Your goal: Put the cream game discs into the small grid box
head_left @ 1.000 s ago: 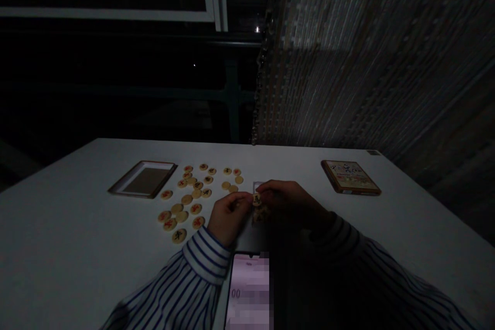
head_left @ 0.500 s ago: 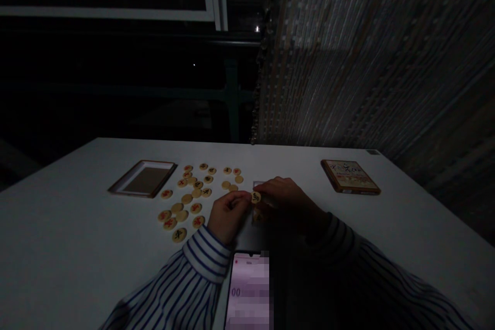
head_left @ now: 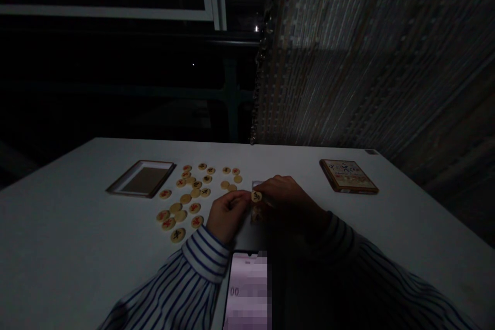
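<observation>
Wooden and round, a piece [head_left: 256, 196] with a black character sits near the frame's centre, its left edge pinched by the left hand [head_left: 228, 215]. The right hand [head_left: 290, 198] meets it opposite, too shadowed to tell its grip. Loose discs [head_left: 185, 199] lie centre-left on the white table [head_left: 96, 252].

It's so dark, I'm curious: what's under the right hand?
Under the right hand, near its fingertips, some xiangqi pieces show dimly. The hand and darkness cover the rest, so I can't tell.
</observation>
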The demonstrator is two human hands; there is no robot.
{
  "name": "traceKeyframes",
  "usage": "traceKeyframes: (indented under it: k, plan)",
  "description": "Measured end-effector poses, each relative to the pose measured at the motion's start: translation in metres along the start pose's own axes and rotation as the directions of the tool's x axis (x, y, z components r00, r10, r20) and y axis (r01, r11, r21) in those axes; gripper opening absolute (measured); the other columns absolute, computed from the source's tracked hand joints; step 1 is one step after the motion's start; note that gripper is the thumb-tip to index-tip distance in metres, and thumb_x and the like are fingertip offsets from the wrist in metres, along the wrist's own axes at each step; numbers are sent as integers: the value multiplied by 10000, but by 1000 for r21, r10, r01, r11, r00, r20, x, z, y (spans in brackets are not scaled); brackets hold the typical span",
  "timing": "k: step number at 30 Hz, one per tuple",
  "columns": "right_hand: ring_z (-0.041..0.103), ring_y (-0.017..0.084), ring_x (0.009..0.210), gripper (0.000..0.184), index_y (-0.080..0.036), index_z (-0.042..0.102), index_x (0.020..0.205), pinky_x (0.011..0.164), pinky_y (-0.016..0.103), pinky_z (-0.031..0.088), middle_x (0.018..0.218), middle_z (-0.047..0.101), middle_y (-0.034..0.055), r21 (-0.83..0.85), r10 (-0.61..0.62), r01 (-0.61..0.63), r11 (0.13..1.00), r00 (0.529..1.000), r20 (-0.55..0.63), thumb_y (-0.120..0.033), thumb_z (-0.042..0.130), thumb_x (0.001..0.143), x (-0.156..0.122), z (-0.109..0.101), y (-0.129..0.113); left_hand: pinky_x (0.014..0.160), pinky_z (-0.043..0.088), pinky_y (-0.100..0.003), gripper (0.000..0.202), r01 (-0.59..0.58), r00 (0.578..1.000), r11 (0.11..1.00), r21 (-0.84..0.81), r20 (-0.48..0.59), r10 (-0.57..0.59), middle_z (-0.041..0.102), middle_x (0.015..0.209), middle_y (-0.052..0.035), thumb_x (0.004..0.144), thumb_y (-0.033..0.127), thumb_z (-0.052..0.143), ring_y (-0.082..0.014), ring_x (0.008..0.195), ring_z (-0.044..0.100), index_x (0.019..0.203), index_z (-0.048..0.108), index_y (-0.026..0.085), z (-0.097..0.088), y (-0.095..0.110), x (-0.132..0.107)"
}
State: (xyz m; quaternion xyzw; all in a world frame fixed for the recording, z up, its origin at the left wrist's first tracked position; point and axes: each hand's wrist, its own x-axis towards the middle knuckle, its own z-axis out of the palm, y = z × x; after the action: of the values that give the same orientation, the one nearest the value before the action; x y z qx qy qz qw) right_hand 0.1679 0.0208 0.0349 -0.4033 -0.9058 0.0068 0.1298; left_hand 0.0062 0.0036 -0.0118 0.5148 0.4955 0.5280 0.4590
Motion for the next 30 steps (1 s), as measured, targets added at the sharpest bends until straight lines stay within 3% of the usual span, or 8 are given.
traceKeyframes:
  k: [6,16,30]
  plan:
    - [511,191,896,318,-199,539,1072,750,323,314,992,609,77,-29,18,-17,999,999,51,-344,451,803,-1,-2,4,600,472,-249,240,-29,998,991,131,-46,36,658,665,-29,658,334,589,-140,637,592,786,641,138,0,0,-1]
    - [548,202,869,275,-201,569,1004,717,300,326,945,637,68,-142,71,-56,988,992,101,-343,474,789,-3,-12,12,643,467,-259,234,-166,985,904,394,17,174,655,739,-40,705,313,542,-149,684,596,849,645,160,-2,-10,-2]
    - [589,199,743,242,-194,590,905,627,282,339,811,656,68,-260,128,-67,963,966,224,-367,496,764,-9,-4,29,693,468,-278,221,-285,958,808,516,133,254,648,818,-51,755,281,491,-151,736,591,901,614,170,-3,-20,-2]
